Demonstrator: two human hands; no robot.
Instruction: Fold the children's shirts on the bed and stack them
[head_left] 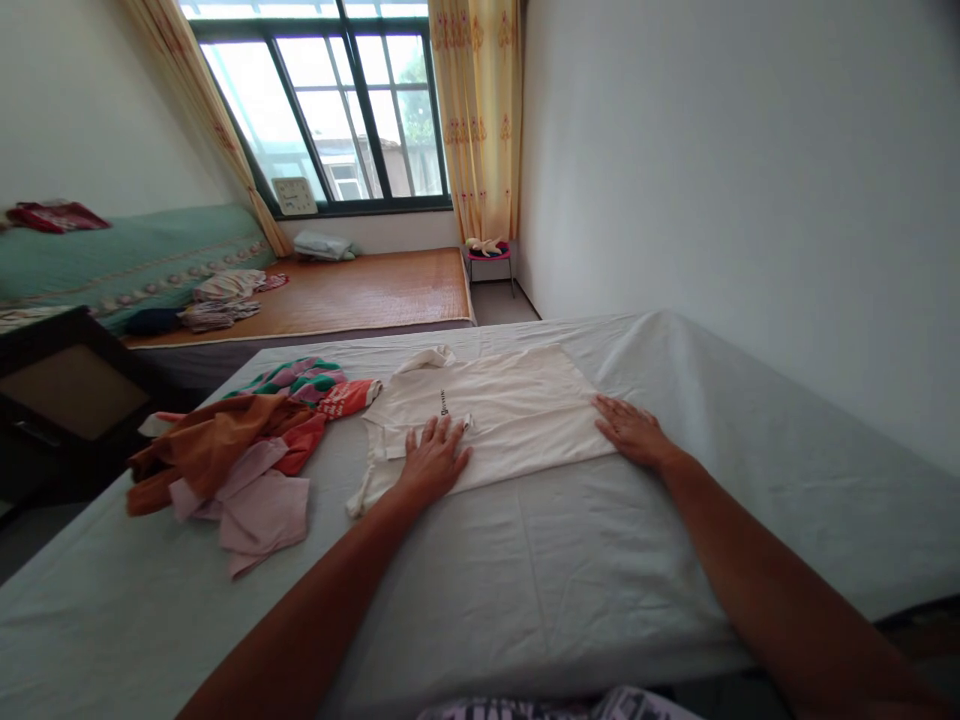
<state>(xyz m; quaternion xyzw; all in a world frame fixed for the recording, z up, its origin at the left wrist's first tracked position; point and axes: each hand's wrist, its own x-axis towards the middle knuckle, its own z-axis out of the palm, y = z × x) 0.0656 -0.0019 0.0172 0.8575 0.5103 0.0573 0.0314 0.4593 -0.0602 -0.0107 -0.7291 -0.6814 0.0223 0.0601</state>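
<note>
A cream T-shirt (517,400) with small dark lettering lies spread on the pale sheet (517,580), its collar end to the left and its hem to the right. My left hand (436,458) rests flat on the shirt near the sleeve and the print, fingers stretched out. At the hem's near corner lies my right hand (630,428), also flat with fingers extended, partly on the cloth. Left of the shirt is a loose heap of clothes, with a brown garment (202,445), a pink one (262,505) and a red one (341,400).
Beyond the sheet-covered surface stands a bed with a brown mat (375,290), several folded clothes (221,312) on it. A white wall (712,180) borders the right side. A small pink stool (491,258) stands below the curtain (480,130). A dark cabinet (67,400) is at the left.
</note>
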